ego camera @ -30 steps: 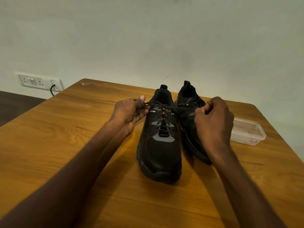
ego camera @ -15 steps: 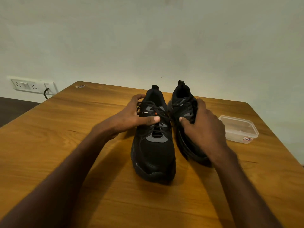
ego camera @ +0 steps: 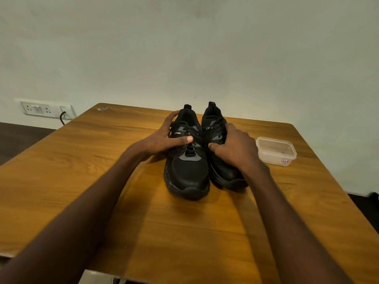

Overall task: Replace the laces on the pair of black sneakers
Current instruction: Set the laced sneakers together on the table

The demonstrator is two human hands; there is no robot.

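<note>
On the wooden worktop (ego camera: 102, 181), toward its far middle, stand two black sneakers side by side, toes pointing at the person and heels toward the pale wall (ego camera: 184, 48). Their inner sides touch or nearly touch. The left sneaker (ego camera: 187, 171) sits a little nearer than the right sneaker (ego camera: 223, 175). Both are laced with black laces (ego camera: 191, 148); a small orange mark shows near the top eyelets of the left one, and each tongue carries a small white logo.

The left hand (ego camera: 164, 140) holds the left sneaker around its upper part: the thumb lies straight across the laces, and the fingers curl around the outer side near the collar. The grip here is closed on that shoe. The right hand (ego camera: 235, 148) rests over the right sneaker, its fingers curled down onto the lacing area and the thumb tucked in between the two shoes, so this grip is closed on the right shoe. Much of that shoe's lacing is hidden under the hand. Both bare forearms reach in from the near edge.

Just right of the right hand, apart from the shoes, sits a clear plastic box (ego camera: 275, 150) with a small label on its near side. At left, a white socket panel (ego camera: 46, 109) is fixed to the wall, with a dark cable (ego camera: 62, 117) plugged in.
</note>
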